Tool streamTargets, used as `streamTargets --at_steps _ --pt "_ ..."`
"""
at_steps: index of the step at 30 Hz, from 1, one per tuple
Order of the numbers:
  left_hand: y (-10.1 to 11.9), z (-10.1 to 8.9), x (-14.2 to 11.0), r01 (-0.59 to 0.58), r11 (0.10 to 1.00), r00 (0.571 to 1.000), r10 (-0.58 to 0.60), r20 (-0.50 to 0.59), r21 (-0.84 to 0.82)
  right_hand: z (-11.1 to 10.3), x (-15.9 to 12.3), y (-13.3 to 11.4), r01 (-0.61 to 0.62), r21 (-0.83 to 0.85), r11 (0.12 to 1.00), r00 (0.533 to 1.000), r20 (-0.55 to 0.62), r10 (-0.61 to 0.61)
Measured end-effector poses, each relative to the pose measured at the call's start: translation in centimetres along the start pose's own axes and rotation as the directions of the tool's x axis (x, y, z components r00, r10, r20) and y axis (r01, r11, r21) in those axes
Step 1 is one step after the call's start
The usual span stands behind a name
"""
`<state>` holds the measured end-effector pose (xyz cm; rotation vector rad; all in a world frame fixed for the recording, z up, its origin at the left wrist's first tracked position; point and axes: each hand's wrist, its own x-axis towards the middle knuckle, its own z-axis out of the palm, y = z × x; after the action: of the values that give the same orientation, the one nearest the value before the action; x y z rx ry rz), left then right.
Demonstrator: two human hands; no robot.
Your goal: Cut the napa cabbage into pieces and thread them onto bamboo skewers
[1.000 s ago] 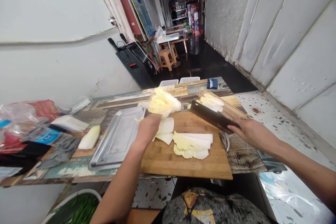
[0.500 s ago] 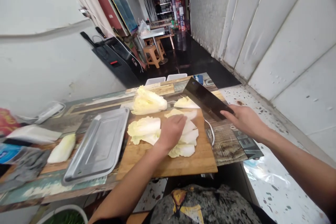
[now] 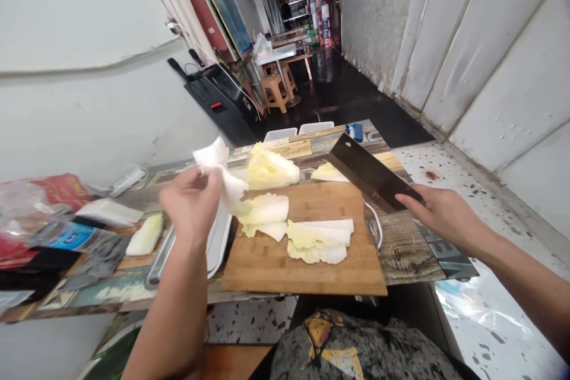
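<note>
- The left hand [image 3: 191, 199] pinches a white cabbage leaf [image 3: 211, 154] between thumb and fingers, above the metal tray [image 3: 219, 243]; the left forearm [image 3: 184, 297] hides much of this tray;
- The right hand [image 3: 439, 211] is closed around the handle of a cleaver [image 3: 371, 175]; its blade partly covers some yellow leaves [image 3: 326, 172];
- Cut leaves [image 3: 318, 242] lie in two groups on the cutting board [image 3: 303, 280]; a yellow cabbage [image 3: 272, 167] rests just behind;
- Left of the tray, on the counter [image 3: 409, 255], are a pale cabbage piece [image 3: 145, 234] and a grey cloth [image 3: 100, 261].
</note>
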<state>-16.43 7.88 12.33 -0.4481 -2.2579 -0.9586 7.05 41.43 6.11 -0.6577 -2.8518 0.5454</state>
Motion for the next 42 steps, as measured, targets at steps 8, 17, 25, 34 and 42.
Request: streamTargets --at_steps 8,17,25,34,42 --pt "-1.0 6.9 -7.3 -0.233 0.943 0.869 0.094 0.485 0.236 0.2 -0.4 -0.6 0.018 0.006 1.0 1.0 0.003 -0.018" --pt "2.4 8.6 -7.0 -0.446 0.791 0.727 0.048 0.685 0.418 0.2 -0.9 -0.1 0.016 0.046 0.999 1.0 0.007 -0.017" --pt "3.4 6.4 -3.2 -0.364 0.854 0.876 0.177 0.449 0.373 0.3 -1.1 0.3 -0.037 0.068 0.997 0.999 0.018 0.035" --pt "9.2 10.6 -12.2 -0.728 0.684 0.526 0.588 0.615 -0.032 -1.0 0.5 -1.3 0.038 -0.135 0.99 0.998 -0.035 -0.043" --pt "9.3 8.6 -11.7 -0.655 0.754 0.338 0.352 0.873 -0.05 -1.4 1.3 -3.8 0.312 -0.221 0.924 0.946 0.161 -0.281"
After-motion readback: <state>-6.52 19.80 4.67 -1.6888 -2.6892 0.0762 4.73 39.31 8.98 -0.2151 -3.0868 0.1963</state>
